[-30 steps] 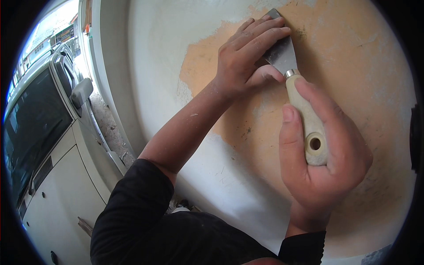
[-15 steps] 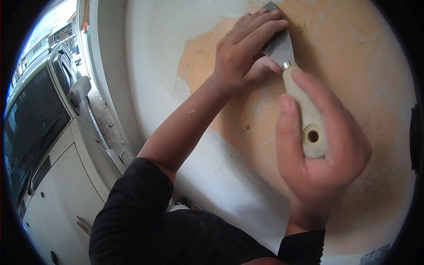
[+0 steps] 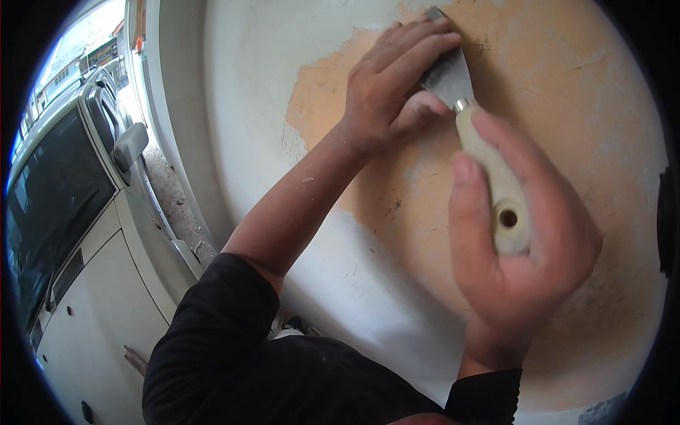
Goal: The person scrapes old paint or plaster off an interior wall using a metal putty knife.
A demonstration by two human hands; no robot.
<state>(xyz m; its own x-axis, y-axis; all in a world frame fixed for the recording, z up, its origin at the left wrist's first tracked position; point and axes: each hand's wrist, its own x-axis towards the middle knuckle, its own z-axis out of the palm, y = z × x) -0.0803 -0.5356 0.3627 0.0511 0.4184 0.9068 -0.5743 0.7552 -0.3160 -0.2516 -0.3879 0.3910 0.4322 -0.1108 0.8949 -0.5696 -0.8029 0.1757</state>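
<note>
A scraper with a wide metal blade and a pale handle lies against a wall, whose peach-orange layer shows through whitish paint. My right hand is wrapped around the handle, thumb on its left side and index finger along its right. The round hole near the handle's end shows between them. Flat across the blade rest the outstretched fingers of my left hand, with the thumb lower down by the blade's base. Part of the blade is hidden under those fingers; its far corner shows beyond them.
To the left stands a light-coloured vehicle with a dark windscreen and a side mirror. A pale pillar rises between it and the wall. Some indistinct items lie low down beside my body.
My right hand and the handle have shifted slightly to the right, tilting the handle a little. The left hand stays almost in place on the blade.
</note>
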